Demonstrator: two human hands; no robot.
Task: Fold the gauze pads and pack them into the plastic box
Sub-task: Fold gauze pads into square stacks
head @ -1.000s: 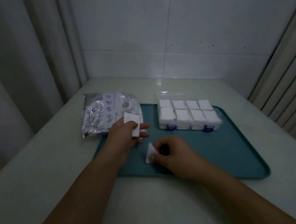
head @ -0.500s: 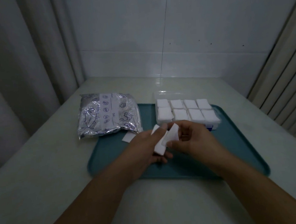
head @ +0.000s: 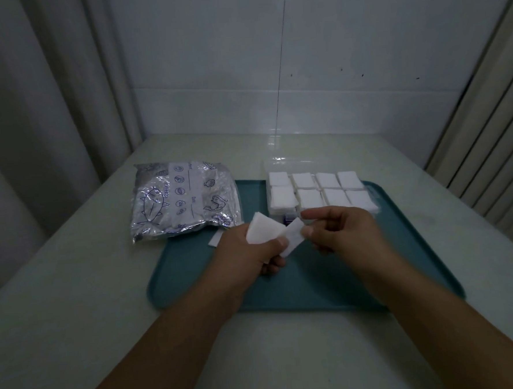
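Note:
Both hands hold white gauze pads above the teal tray [head: 359,278]. My left hand [head: 246,252] grips a folded gauze pad [head: 262,231] between thumb and fingers. My right hand [head: 341,231] pinches a second gauze pad [head: 294,235] at its right edge, and that pad overlaps the first one. Behind the hands stands the clear plastic box [head: 318,190], its lid open, its compartments filled with folded white pads. One more loose gauze pad [head: 216,239] lies flat at the tray's left rim.
A silver foil bag [head: 183,195] printed with blue drawings lies on the pale table [head: 75,295] left of the tray, overlapping its far-left corner. A grey curtain [head: 33,102] hangs at the left, a white tiled wall behind, slatted panels at the right.
A second ago my hands were apart, the right one pinching a pad on the tray. Both have since come together above the tray, and the two pads now overlap.

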